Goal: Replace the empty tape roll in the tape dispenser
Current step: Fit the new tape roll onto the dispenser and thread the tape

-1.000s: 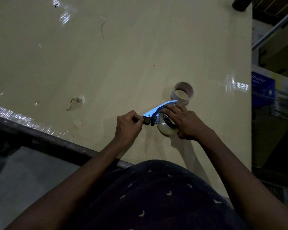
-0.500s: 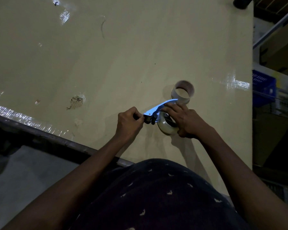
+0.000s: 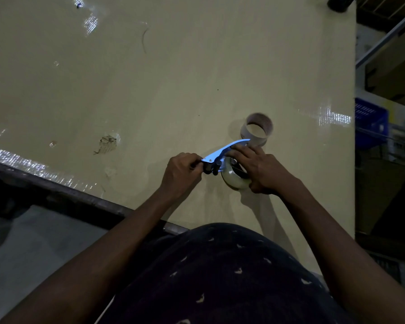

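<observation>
A blue metal tape dispenser [image 3: 222, 152] lies on the cream table [image 3: 150, 78] near its front edge. A clear tape roll [image 3: 234, 181] sits in the dispenser. My left hand [image 3: 181, 174] pinches the dispenser's left end, by its dark rollers. My right hand [image 3: 262, 170] wraps over the roll and the dispenser's right side, covering most of the roll's top. Just behind the dispenser, an empty cardboard core [image 3: 257, 130] stands upright on the table.
The table's dark metal front edge [image 3: 56, 190] runs diagonally at the left. A scuff [image 3: 108, 142] marks the surface left of my hands. Right of the table stand shelves with a blue crate [image 3: 369, 118] and cardboard boxes [image 3: 393, 66].
Both hands and the dispenser stay in nearly the same spot; my fingers shift only slightly on the roll and the dispenser's end.
</observation>
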Demonstrator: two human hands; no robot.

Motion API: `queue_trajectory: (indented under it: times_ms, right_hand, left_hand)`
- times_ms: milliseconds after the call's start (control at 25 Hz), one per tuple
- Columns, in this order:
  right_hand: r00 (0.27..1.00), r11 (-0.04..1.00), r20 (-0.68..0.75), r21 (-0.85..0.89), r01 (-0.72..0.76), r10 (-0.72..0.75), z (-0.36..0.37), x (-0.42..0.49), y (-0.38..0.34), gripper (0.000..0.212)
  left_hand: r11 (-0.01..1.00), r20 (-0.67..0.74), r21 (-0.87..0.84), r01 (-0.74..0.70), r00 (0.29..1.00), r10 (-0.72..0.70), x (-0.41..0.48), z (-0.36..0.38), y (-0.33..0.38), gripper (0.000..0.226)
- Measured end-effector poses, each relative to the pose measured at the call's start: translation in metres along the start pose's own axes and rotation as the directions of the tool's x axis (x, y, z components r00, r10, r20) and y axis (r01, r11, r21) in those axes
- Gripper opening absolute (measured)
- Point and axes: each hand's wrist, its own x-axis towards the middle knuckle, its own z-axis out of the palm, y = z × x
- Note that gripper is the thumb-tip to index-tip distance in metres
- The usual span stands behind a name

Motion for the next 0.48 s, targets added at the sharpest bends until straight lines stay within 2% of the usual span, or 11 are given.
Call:
queue_trajectory:
  times_ms: [320,480]
  right_hand:
    - [1.000,1.000,-0.006,0.007,0.009,-0.009,0.0008,0.0002,0.0003,0.092]
    - [1.000,1.000,-0.004,0.014,0.010,-0.010,0.0016,0.0009,0.0012,0.092]
  left_hand:
    - [0.979,-0.003,0.160,-0.129,0.991,0.131,0.0052,0.0042,-0.0072,0.010]
    - [0.978,-0.017,0.152,-0.146,0.989,0.150,0.0032,0.0068,-0.0029,0.004]
